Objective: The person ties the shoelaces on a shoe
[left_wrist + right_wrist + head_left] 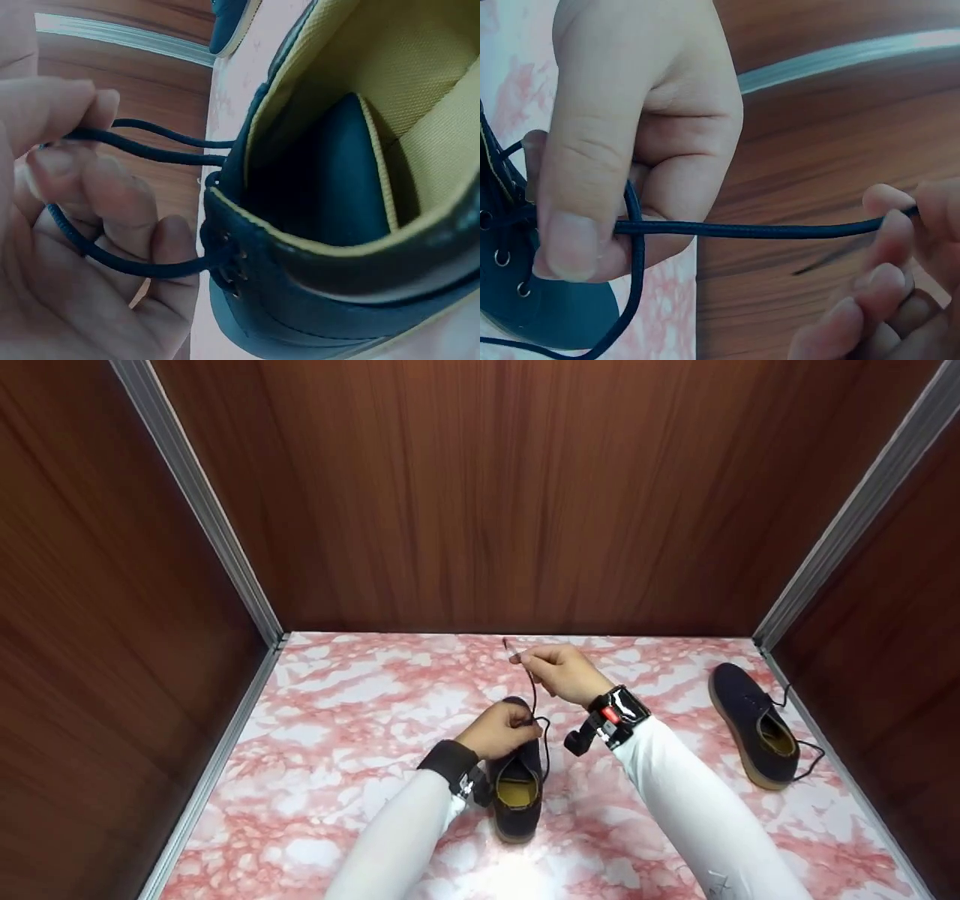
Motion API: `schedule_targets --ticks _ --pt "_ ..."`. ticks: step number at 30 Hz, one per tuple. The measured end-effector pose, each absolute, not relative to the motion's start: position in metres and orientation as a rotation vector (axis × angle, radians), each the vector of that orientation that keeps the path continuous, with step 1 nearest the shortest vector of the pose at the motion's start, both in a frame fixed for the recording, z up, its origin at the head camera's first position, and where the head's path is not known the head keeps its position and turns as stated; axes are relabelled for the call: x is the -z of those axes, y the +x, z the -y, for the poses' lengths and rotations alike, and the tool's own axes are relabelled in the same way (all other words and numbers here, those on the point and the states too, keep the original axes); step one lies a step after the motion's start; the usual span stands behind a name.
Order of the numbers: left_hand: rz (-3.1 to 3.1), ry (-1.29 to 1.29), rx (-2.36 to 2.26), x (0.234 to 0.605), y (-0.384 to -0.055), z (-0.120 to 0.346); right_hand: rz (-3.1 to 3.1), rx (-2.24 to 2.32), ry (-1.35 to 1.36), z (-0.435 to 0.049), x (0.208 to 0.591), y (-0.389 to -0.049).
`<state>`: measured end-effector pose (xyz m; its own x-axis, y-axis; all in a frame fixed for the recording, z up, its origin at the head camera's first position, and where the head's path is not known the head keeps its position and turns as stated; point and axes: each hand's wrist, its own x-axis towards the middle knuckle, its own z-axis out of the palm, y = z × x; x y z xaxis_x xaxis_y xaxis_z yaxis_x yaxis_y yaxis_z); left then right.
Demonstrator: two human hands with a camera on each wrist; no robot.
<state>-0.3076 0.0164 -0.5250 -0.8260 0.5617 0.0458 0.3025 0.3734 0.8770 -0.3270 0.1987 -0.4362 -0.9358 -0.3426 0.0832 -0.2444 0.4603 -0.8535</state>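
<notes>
A dark navy shoe (517,823) with a yellow lining stands upright on the floor, its toe pointing away from me. Over its front, my left hand (495,731) pinches the dark shoelace (634,285) between thumb and fingers, close to the eyelets. Further forward and higher, my right hand (571,673) pinches the lace near its tip, and the stretch between both hands runs nearly straight. A loop of lace crosses at the left thumb in the right wrist view. The left wrist view shows the shoe's opening and tongue (337,172).
A matching shoe (739,697) stands off to the right near the wall, its laces trailing. The floor (337,795) has a red and white marbled pattern. Brown wood-grain panels (480,495) with metal corner strips (217,532) enclose the space on three sides.
</notes>
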Motion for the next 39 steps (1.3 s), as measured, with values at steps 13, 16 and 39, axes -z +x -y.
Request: schedule_targets --ticks 13,16,39 --pt "-2.293 0.562 -1.689 0.532 -0.306 -0.002 -2.553 1.518 -0.326 -0.231 0.475 -0.325" --pt "-2.270 0.556 -1.721 0.531 -0.306 -0.001 -2.551 1.525 -0.278 -0.235 0.485 -0.324" --pt "-2.237 0.545 -1.743 0.527 -0.305 -0.005 -2.528 1.331 -0.487 -0.231 0.547 -0.304"
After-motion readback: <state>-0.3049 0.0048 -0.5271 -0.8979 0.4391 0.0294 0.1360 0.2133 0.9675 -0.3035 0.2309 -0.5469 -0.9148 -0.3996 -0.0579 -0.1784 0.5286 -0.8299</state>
